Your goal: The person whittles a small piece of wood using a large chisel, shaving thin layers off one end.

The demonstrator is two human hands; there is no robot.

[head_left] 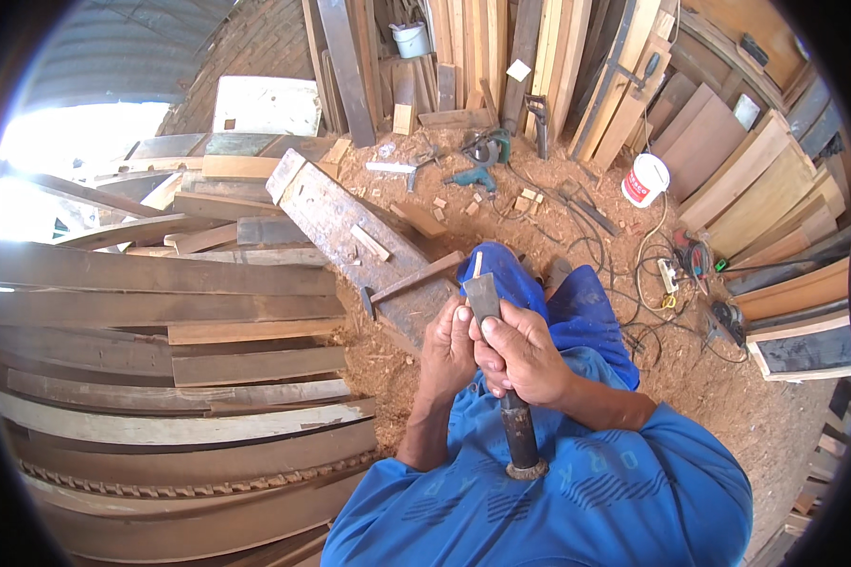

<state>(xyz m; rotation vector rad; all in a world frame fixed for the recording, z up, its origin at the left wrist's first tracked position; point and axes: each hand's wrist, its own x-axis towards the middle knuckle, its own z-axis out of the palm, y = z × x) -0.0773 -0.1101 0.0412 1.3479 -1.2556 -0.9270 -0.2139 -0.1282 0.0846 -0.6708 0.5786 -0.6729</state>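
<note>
My right hand (528, 357) is closed round a wood chisel (483, 295), its thumb lying along the flat steel blade. The chisel's dark handle (518, 430) points back at my blue shirt, and its butt end is close to or against the cloth. Beside the blade, my left hand (447, 348) is closed in a pinch. A thin pale stick of wood (477, 263) juts out past the blade's edge and seems to be in the left fingers; its lower part is hidden. Just beyond my hands, a hammer (414, 281) lies across a low plank bench (336, 222).
Stacked boards (161, 307) fill the left side. Sawdust covers the floor, with a green power tool (471, 178), a handsaw (539, 123), tangled cables (624, 293) and a white bucket (645, 180). Upright planks (473, 47) lean along the back.
</note>
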